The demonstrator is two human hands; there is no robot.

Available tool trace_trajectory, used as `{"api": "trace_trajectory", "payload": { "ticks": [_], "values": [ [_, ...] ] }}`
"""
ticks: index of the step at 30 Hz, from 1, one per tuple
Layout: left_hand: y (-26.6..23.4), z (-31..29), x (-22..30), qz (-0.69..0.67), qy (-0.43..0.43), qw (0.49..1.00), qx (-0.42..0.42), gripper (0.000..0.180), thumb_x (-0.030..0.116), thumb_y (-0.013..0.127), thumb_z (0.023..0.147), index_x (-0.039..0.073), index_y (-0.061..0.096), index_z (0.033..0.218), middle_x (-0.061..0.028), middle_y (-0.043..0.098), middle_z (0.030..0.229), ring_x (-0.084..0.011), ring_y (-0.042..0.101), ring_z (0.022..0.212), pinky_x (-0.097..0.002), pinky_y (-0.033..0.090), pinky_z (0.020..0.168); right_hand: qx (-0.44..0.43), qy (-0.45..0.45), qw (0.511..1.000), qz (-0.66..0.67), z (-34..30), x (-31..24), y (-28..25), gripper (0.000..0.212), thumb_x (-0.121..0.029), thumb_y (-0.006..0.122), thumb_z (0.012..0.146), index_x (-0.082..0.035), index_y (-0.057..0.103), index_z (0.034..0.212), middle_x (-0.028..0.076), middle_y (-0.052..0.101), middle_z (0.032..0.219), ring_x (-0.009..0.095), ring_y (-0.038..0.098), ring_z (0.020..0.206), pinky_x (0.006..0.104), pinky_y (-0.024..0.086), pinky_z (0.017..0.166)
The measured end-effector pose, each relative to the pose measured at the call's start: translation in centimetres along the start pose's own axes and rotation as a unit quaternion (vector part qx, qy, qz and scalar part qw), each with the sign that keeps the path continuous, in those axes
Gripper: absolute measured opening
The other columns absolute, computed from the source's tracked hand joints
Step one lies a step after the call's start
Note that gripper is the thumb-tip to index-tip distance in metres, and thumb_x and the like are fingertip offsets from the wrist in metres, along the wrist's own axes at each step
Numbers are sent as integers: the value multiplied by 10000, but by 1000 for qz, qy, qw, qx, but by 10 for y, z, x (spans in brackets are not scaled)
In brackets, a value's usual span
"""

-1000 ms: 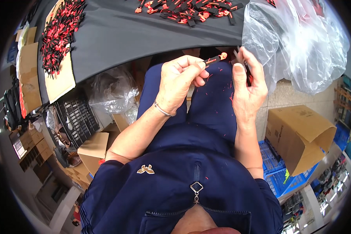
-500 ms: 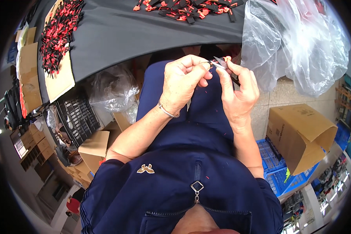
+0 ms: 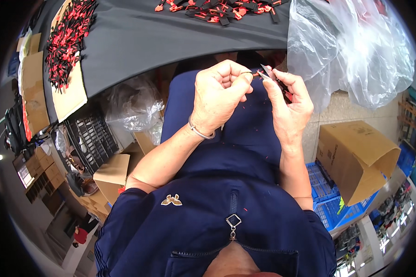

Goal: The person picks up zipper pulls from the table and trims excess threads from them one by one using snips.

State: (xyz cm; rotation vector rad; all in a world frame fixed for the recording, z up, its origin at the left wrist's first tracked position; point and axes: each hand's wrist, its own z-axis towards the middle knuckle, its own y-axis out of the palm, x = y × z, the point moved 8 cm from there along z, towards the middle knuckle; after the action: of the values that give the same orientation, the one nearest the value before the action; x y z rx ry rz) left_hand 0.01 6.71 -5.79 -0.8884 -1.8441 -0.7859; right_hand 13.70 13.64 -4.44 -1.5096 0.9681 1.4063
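Fingers (image 3: 245,78) of left hand (image 3: 217,99) pinched shut on small red-and-black piece (image 3: 258,74), met by right hand (image 3: 286,104) gripping thin dark tool (image 3: 269,73) above lap. Both hands drawn closer together than half a second before. Dark surface (image 3: 171,37) beyond, strewn with red-black pieces (image 3: 217,8); clear plastic bag (image 3: 351,51) to the right.

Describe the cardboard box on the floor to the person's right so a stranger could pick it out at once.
Start at the dark table top along the upper edge, then follow the big clear plastic bag hanging off its right end down to the floor. Just below it stands the brown cardboard box, flaps open, beside blue plastic crates. It is the largest box, alone on the right; the smaller cartons crowd the left.
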Motion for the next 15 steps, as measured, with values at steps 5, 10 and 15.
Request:
{"api": "trace_trajectory", "payload": {
  "ticks": [5, 10, 15],
  "values": [
    [-3, 1, -1, -9, -5, 1000, 4, 102, 85, 618, 829, -15, 628, 842, -40, 629, 679, -46, 563, 558, -173, 451, 499, 29, 4, 998, -58, -3, 4, -9, 203, -18, 717, 764, 12, 630, 945, 62, 642, 857, 87, 597, 753, 213, 497, 643],
    [-2, 2, -3, -8, -12, 1000, 2, 108, 89, 614, 831, -15, 633, 850, -41, 632, 679, -46, 564, 561, -171, 450, 502, 12, -77, 988, -134, -3, -3, -8, 187, -33, 716, 765, 4, 632, 927, 61, 648, 831, 97, 596, 717, 222, 480, 633],
    [-3, 2, -2, -4, -16, 1000, -3, 106, 84, 609, 828, -16, 638, 847, -36, 628, 674, -45, 566, 568, -173, 452, 504, 27, -200, 954, -223, -1, -24, -1, 203, -88, 764, 688, -50, 647, 849, 42, 657, 751, 182, 571, 607, 275, 445, 575]
  ]
}}
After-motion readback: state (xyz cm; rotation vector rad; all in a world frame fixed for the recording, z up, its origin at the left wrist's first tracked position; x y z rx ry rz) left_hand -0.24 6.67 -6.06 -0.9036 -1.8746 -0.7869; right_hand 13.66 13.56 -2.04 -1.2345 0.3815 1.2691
